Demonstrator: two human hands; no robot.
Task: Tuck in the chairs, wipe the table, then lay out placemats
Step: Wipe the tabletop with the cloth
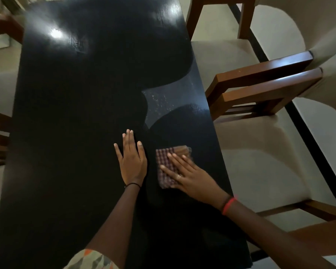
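Currently I'm on step 2: my right hand (184,174) presses the checked cloth (168,167) flat on the table (66,113); left hand (131,159) open, bracing. Next, I'd sweep toward the droplets (161,101).

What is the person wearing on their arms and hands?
The left hand has a thin black band at the wrist and a patterned sleeve with orange, grey and cream patches higher up. The right hand has a ring on one finger and a red band beside a dark one at the wrist.
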